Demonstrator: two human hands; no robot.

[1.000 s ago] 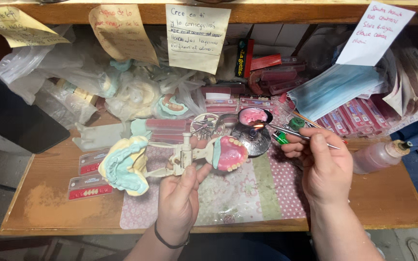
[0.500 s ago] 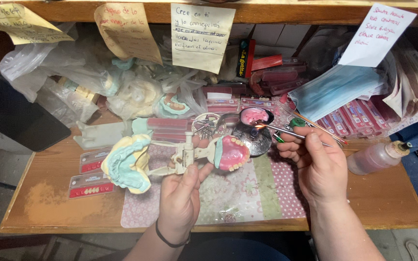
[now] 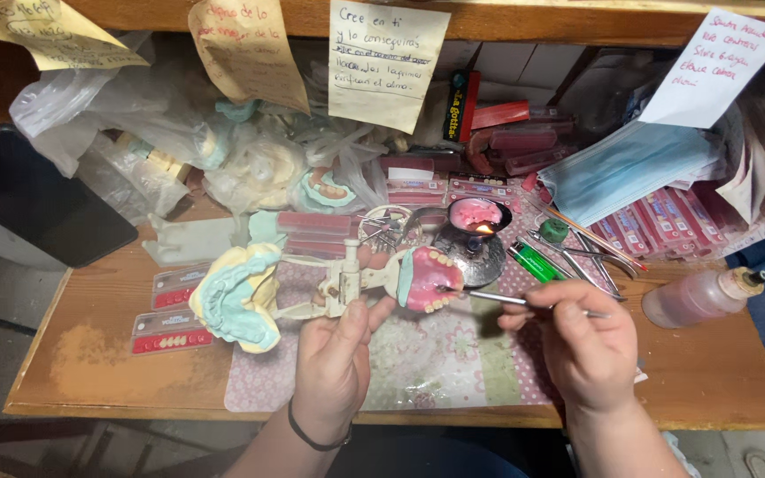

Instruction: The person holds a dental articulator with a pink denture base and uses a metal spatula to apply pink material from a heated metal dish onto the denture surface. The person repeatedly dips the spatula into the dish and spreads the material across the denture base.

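Head view: left hand (image 3: 334, 358) holds one articulator (image 3: 329, 285); right hand (image 3: 584, 341), one metal tool (image 3: 498, 298).

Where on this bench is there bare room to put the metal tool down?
Bare wood shows at the front left corner of the bench, below the tooth cards, and at the front right, below the squeeze bottle. The back half is crowded: plastic bags, the lit burner, the green lighter and loose instruments.

Bare forearms, no sleeves — a thin dark band (image 3: 319, 435) circles the left wrist.
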